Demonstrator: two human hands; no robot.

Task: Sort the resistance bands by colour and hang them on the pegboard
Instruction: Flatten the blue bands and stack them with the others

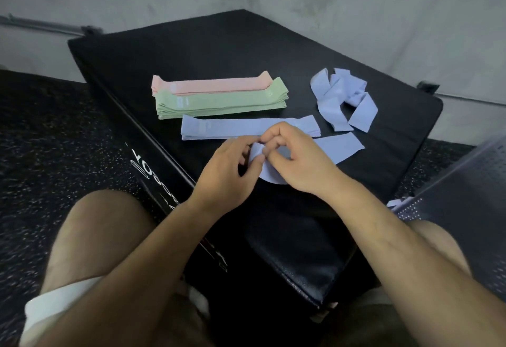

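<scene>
While in left hand, right hand: blue band.

Left hand and right hand: both forearms bare from wrist to frame edge. Bare left knee down-left of left hand, bare right knee down-right of right hand. White cloth band on left thigh, dark fabric behind it; can't tell which garment.
</scene>
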